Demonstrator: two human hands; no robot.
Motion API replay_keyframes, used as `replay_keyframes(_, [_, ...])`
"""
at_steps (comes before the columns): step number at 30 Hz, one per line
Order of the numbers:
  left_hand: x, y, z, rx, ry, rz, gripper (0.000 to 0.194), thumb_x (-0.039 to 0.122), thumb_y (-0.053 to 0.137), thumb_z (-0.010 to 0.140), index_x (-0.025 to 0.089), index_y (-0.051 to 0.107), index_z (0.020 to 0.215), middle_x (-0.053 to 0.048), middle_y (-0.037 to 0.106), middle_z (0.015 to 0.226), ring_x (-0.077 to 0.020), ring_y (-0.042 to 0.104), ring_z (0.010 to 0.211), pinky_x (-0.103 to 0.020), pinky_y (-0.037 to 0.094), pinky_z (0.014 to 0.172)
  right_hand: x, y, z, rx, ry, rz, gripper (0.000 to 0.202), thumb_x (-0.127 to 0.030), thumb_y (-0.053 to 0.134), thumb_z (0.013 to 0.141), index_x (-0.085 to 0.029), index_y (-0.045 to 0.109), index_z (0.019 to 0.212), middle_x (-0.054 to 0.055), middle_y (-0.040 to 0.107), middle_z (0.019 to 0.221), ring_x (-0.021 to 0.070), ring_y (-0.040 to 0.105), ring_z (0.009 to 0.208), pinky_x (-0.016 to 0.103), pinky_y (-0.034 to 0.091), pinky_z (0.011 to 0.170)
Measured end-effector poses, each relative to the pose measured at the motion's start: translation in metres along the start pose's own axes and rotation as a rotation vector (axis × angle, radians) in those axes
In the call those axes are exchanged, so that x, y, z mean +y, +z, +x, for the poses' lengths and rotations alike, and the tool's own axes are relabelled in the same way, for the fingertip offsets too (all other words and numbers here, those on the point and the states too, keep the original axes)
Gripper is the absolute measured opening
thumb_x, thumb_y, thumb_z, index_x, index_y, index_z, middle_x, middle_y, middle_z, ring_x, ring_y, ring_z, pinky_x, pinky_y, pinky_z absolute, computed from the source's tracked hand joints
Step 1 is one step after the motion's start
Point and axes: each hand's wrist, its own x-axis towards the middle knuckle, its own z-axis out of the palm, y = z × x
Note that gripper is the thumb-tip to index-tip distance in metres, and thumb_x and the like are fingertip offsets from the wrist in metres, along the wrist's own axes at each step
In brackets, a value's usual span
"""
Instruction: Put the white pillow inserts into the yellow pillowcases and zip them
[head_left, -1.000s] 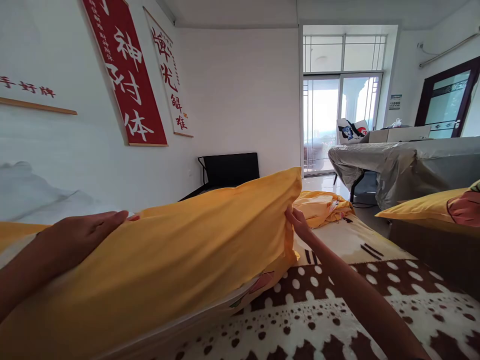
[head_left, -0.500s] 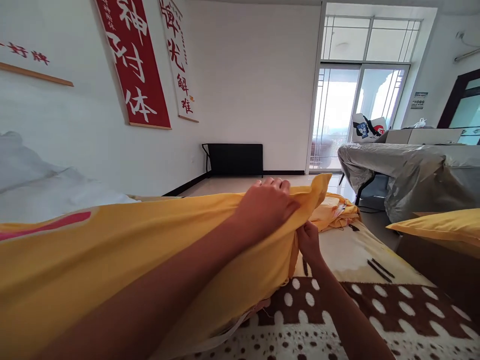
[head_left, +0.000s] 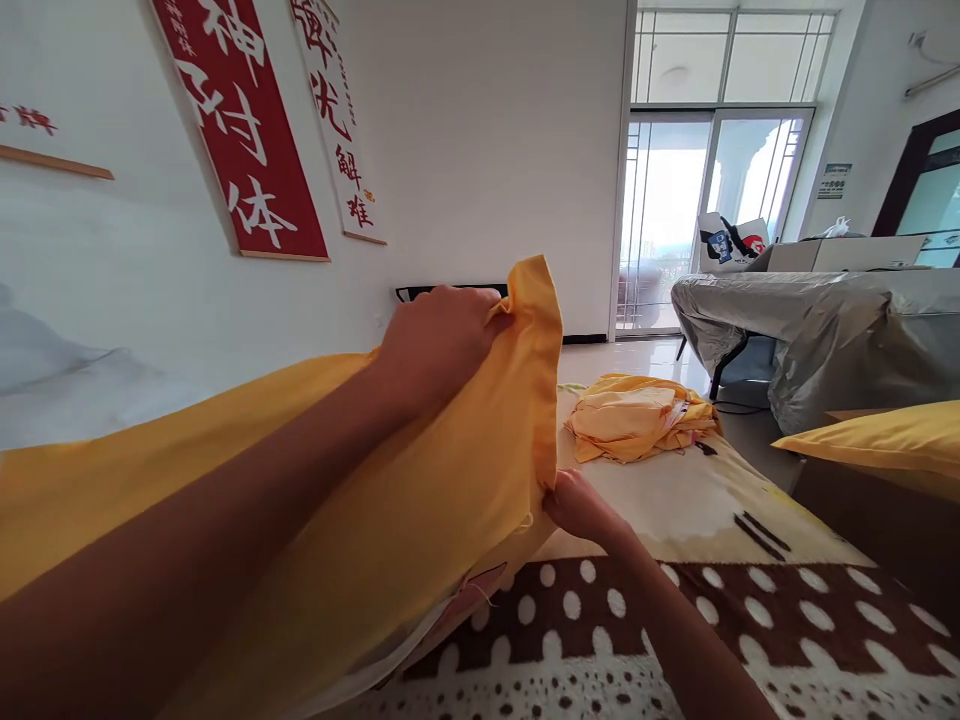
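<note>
A large yellow cloth [head_left: 450,470] stretches from the left edge to the middle of the view, over something white that shows at its lower edge. My left hand [head_left: 442,335] is closed on the cloth's upper edge, near the raised corner. Lower down, my right hand [head_left: 581,505] pinches the same hemmed end at its bottom corner. Between my two hands the hem hangs nearly upright. My left forearm lies across the cloth and hides part of it.
A crumpled yellow and peach cloth pile [head_left: 637,415] lies on the patterned blanket [head_left: 675,500]. At right, a yellow pillow [head_left: 885,440] rests on a brown box [head_left: 847,520]. A plastic-covered table [head_left: 817,310] stands behind. White bedding [head_left: 67,390] is at left.
My left hand has moved left and up, lifting the cloth's corner. My right hand has shifted slightly left and down. More of the crumpled cloth pile now shows.
</note>
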Motion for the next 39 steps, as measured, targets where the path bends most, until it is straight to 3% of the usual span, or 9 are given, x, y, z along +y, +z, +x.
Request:
replay_keyframes(5, [-0.004, 0.001, -0.001, 0.097, -0.027, 0.048, 0.028, 0.031, 0.030, 0.089, 0.021, 0.057, 0.086, -0.007, 0.062, 0.080, -0.0220, 0.056, 0.068, -0.030, 0.027, 0.054, -0.002, 0.030, -0.002, 0.193, 0.050, 0.060, 0.011, -0.013, 0.040, 0.061, -0.019, 0.039, 0.052, 0.001, 0.049, 0.053, 0.0113, 0.033, 0.055, 0.026, 0.024, 0.055])
replay_keyframes(9, [-0.016, -0.001, -0.003, 0.218, -0.049, -0.040, 0.031, 0.042, 0.031, 0.090, 0.021, 0.052, 0.079, -0.002, 0.050, 0.060, -0.0171, 0.045, 0.055, -0.029, 0.025, 0.053, -0.001, 0.033, -0.004, 0.251, 0.067, 0.190, 0.015, -0.020, 0.034, 0.062, -0.020, 0.032, 0.047, -0.001, 0.039, 0.047, 0.0113, 0.030, 0.053, 0.026, 0.026, 0.053])
replay_keyframes(13, [-0.031, -0.018, -0.002, 0.313, -0.047, -0.238, 0.046, 0.054, 0.041, 0.085, 0.020, 0.034, 0.055, 0.002, 0.033, 0.050, -0.0119, 0.029, 0.049, -0.028, 0.021, 0.051, 0.006, 0.025, -0.001, 0.089, 0.038, 0.377, 0.018, -0.025, 0.033, 0.060, -0.019, 0.044, 0.047, 0.000, 0.046, 0.051, 0.0125, 0.040, 0.055, 0.024, 0.035, 0.053])
replay_keyframes(18, [-0.040, -0.035, 0.003, 0.296, -0.037, -0.452, 0.052, 0.050, 0.051, 0.080, 0.019, 0.022, 0.050, 0.004, 0.024, 0.050, -0.0091, 0.024, 0.049, -0.029, 0.019, 0.049, 0.019, 0.007, -0.003, -0.051, 0.039, 0.529, 0.025, -0.026, 0.039, 0.064, -0.016, 0.062, 0.059, 0.000, 0.056, 0.058, 0.0134, 0.048, 0.058, 0.024, 0.041, 0.055])
replay_keyframes(22, [-0.043, -0.045, 0.004, 0.319, -0.102, -0.382, 0.052, 0.048, 0.050, 0.081, 0.019, 0.021, 0.051, 0.003, 0.023, 0.050, -0.0090, 0.023, 0.050, -0.029, 0.020, 0.052, 0.024, -0.012, -0.011, -0.110, 0.043, 0.576, 0.030, -0.029, 0.052, 0.065, -0.018, 0.069, 0.088, 0.002, 0.066, 0.087, 0.0174, 0.056, 0.082, 0.027, 0.047, 0.071])
replay_keyframes(24, [-0.043, -0.047, 0.004, 0.336, -0.088, -0.254, 0.049, 0.048, 0.046, 0.083, 0.019, 0.024, 0.050, 0.003, 0.025, 0.050, -0.0100, 0.025, 0.051, -0.029, 0.021, 0.054, 0.020, -0.011, -0.012, -0.180, 0.048, 0.562, 0.038, -0.027, 0.059, 0.060, -0.018, 0.068, 0.095, 0.002, 0.066, 0.091, 0.0181, 0.056, 0.083, 0.028, 0.048, 0.071])
replay_keyframes(28, [-0.037, -0.045, 0.007, 0.288, -0.027, 0.068, 0.041, 0.046, 0.029, 0.089, 0.020, 0.044, 0.062, -0.001, 0.036, 0.057, -0.0165, 0.039, 0.058, -0.031, 0.024, 0.058, 0.005, 0.016, -0.007, -0.141, 0.072, 0.492, 0.028, -0.015, 0.052, 0.056, -0.015, 0.067, 0.080, 0.000, 0.065, 0.076, 0.0148, 0.053, 0.070, 0.024, 0.046, 0.062])
replay_keyframes(31, [-0.034, -0.043, 0.012, 0.266, -0.091, 0.075, 0.041, 0.046, 0.026, 0.090, 0.020, 0.050, 0.069, -0.003, 0.043, 0.061, -0.0197, 0.045, 0.063, -0.032, 0.028, 0.060, 0.003, 0.030, -0.003, -0.083, 0.084, 0.460, 0.023, -0.014, 0.045, 0.058, -0.015, 0.064, 0.071, 0.000, 0.063, 0.069, 0.0141, 0.052, 0.069, 0.023, 0.046, 0.061])
replay_keyframes(39, [-0.033, -0.049, 0.010, 0.372, -0.081, -0.210, 0.042, 0.039, 0.035, 0.088, 0.020, 0.017, 0.056, 0.001, 0.022, 0.056, -0.0125, 0.024, 0.054, -0.031, 0.022, 0.058, 0.036, 0.019, -0.009, -0.206, 0.131, 0.400, 0.016, -0.017, 0.048, 0.058, -0.016, 0.062, 0.067, -0.002, 0.055, 0.058, 0.0117, 0.050, 0.059, 0.020, 0.045, 0.052])
